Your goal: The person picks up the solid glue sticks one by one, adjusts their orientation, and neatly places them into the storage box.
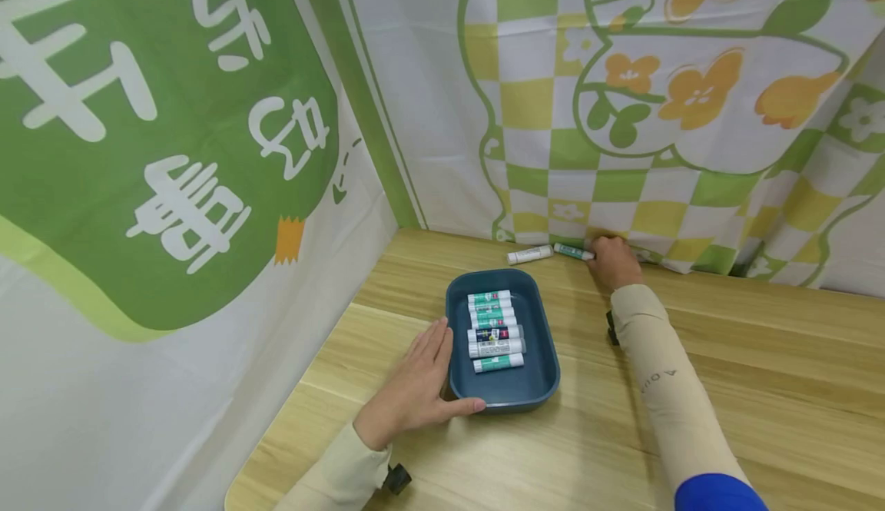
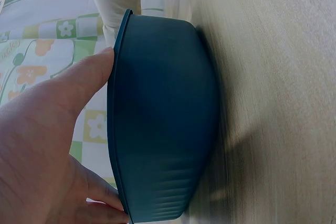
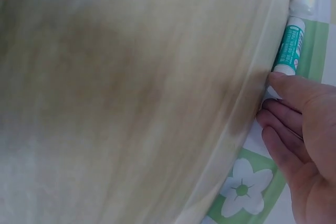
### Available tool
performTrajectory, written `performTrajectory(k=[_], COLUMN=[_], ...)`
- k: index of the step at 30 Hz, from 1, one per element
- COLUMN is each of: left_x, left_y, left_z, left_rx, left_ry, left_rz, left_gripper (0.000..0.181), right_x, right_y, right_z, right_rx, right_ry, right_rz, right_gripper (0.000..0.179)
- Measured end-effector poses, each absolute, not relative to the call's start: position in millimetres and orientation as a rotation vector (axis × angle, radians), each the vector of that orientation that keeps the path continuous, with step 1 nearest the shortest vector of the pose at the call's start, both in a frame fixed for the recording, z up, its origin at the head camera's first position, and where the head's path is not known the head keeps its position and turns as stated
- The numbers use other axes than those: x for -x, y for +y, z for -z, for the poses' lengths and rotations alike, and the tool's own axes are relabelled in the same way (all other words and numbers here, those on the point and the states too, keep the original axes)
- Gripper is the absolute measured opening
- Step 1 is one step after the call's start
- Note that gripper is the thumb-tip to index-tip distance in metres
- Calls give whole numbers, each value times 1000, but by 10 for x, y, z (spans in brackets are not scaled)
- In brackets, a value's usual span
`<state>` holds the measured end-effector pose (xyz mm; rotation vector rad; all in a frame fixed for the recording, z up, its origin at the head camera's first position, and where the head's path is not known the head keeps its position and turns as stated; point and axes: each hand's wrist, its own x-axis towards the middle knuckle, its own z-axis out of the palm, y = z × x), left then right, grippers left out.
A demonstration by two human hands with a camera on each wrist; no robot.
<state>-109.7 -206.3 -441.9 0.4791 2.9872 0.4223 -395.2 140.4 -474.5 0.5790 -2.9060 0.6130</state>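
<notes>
A dark teal plastic tray holds a column of several glue sticks, most with green labels, one dark navy and one whitish. My left hand rests against the tray's left side, fingers fairly straight and thumb on the near rim; the left wrist view shows the thumb touching that rim. At the table's far edge my right hand pinches the end of a green-labelled glue stick with thumb and fingers. Its fingertips are partly hidden. Just left of it lies a white glue stick.
The wooden table ends at a hanging cloth with green and yellow checks and flowers, right behind the two glue sticks. A white and green printed cloth hangs along the left side.
</notes>
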Motion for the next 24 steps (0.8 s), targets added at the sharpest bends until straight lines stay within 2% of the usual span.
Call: performTrajectory(k=[3, 8, 24], left_x=[1092, 1096, 1102], left_y=[-2054, -2051, -2031], left_z=[4424, 4419, 4403], left_rx=[-483, -486, -474], left_ry=[2984, 2991, 2984], left_rz=[-427, -438, -437], left_gripper=[126, 125, 126], right_x=[3938, 3914, 3584], right_y=[1431, 1476, 1642], right_z=[4745, 4719, 4467], right_rx=[-563, -555, -652], right_ry=[-2912, -2870, -2758], right_rz=[-657, -830, -931], right_gripper=[16, 30, 25])
